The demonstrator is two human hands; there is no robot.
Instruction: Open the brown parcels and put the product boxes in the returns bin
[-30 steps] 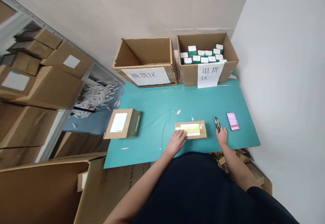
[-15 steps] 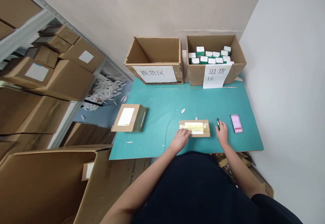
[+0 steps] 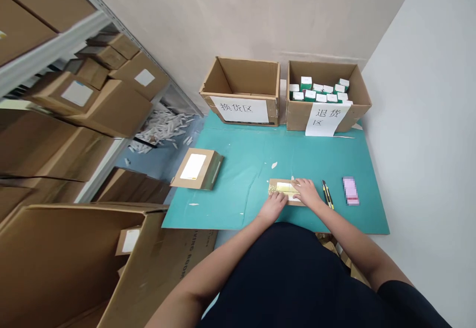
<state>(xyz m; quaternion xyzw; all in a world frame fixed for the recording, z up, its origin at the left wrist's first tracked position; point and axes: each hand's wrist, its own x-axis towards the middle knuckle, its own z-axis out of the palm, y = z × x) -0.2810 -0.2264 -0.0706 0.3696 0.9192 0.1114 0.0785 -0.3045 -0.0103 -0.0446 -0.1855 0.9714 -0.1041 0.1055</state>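
A small flat cardboard box (image 3: 273, 184) with clear tape and a yellow-and-white label lies near the front edge of the teal table (image 3: 241, 164). My left hand (image 3: 275, 204) rests on its near left side, fingers curled over the top. From the right, my right hand (image 3: 305, 191) reaches onto the box, fingers bent on its upper face, touching the label area. Both hands hold the box against the table; their fingertips are partly hidden. Just right of my right wrist lies a black-and-yellow utility knife (image 3: 327, 195), out of either hand.
A phone (image 3: 350, 191) with a blurred pink screen lies at the right. Another labelled carton (image 3: 195, 167) sits at the left. Behind stand an open box (image 3: 241, 110) and an open box of green-and-white packs (image 3: 329, 117). Left are a loaded shelf (image 3: 111, 144) and a large open carton (image 3: 143, 258).
My right hand has put the utility knife down on the table and moved left onto the small box. My left hand stays on the box. The view has shifted slightly.
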